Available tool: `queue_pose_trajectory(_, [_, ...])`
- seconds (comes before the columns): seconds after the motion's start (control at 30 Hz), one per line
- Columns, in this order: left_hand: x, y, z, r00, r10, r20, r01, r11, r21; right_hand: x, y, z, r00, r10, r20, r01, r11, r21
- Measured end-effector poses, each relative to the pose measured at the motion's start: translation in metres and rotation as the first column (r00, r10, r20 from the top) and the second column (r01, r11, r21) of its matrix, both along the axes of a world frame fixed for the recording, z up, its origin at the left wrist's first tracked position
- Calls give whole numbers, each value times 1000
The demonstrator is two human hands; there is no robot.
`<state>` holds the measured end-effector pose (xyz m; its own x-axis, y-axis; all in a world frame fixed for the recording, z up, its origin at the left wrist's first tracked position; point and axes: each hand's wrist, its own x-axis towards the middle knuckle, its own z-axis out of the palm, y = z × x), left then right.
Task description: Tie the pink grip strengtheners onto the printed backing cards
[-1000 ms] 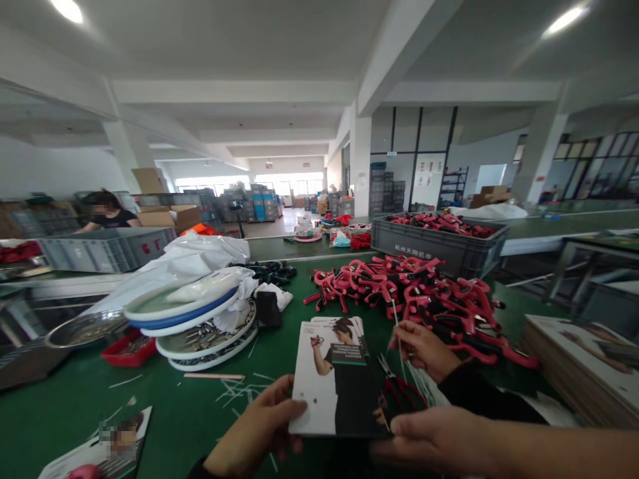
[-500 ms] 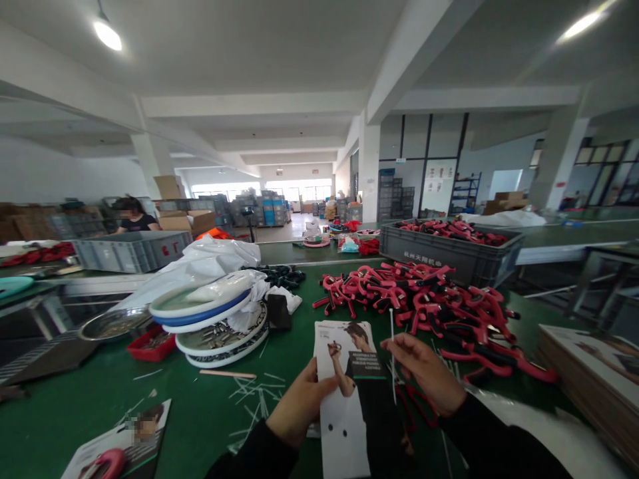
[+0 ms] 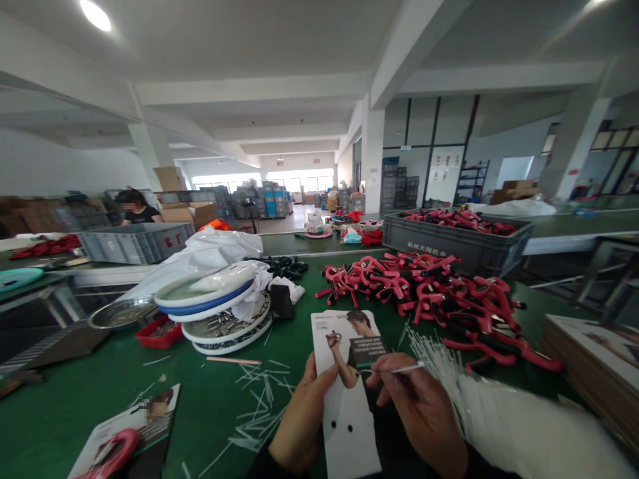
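My left hand (image 3: 304,419) is closed around the left edge of a printed backing card (image 3: 347,439), thumb across its front. The card stands tilted towards me, with two dark holes low on its white half. My right hand (image 3: 424,406) pinches a thin white cable tie (image 3: 410,368) over the card's middle. Its thin end reaches the card surface beside the pictured elbow; whether it passes through a hole I cannot tell. A sheaf of white cable ties (image 3: 432,349) lies in a clear bag (image 3: 539,426) beside my right hand. Beyond the card are pink-and-black hand grip strengtheners (image 3: 399,283).
A grey crate (image 3: 449,249) of more grips stands behind the pile. Brown-edged cards (image 3: 594,339) are stacked at right. Loose tie pieces (image 3: 264,399), stacked white-rimmed trays (image 3: 200,329) and a red tray (image 3: 158,332) are at left. Another person (image 3: 140,209) is at the far left.
My right hand has moved down and inward onto the card. The cable tie has turned from upright to nearly level, its thin end now at the card.
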<state>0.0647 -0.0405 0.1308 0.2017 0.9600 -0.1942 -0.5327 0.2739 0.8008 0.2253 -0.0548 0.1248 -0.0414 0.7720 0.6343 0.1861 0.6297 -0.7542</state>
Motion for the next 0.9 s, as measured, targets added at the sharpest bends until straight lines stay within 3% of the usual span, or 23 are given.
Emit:
queue_pose_trajectory(0.17, [4, 0, 4, 999, 24, 22, -25, 1000, 15, 1, 2, 1, 999, -7, 49, 8, 1000, -21])
queue_pose_trajectory(0.3, [9, 4, 11, 997, 22, 80, -23, 1000, 19, 6, 10, 2, 966, -100, 237, 58, 982, 178])
queue_pose_trajectory(0.5, [18, 16, 15, 987, -45, 152, 47, 999, -15, 18, 31, 11, 816, -305, 491, 13, 859, 512])
queue_pose_trajectory(0.63, [23, 35, 12, 965, -84, 249, 98, 994, -45, 21, 50, 12, 744, -382, 549, -34, 798, 601])
queue_pose_trajectory(0.7, [24, 45, 9, 973, -64, 224, 71, 997, -21, 22, 61, 11, 735, -362, 573, -60, 808, 586])
queue_pose_trajectory(0.77, [21, 55, 7, 987, -22, 159, 19, 1000, 21, 24, 70, 12, 742, -278, 610, -99, 855, 510])
queue_pose_trajectory(0.83, [17, 61, 5, 994, -1, 106, -6, 998, 59, 27, 78, 16, 798, -126, 589, -108, 932, 345])
queue_pose_trajectory(0.9, [11, 66, 5, 996, -17, 90, 9, 996, 88, 31, 87, 21, 943, 26, 333, -40, 999, 34])
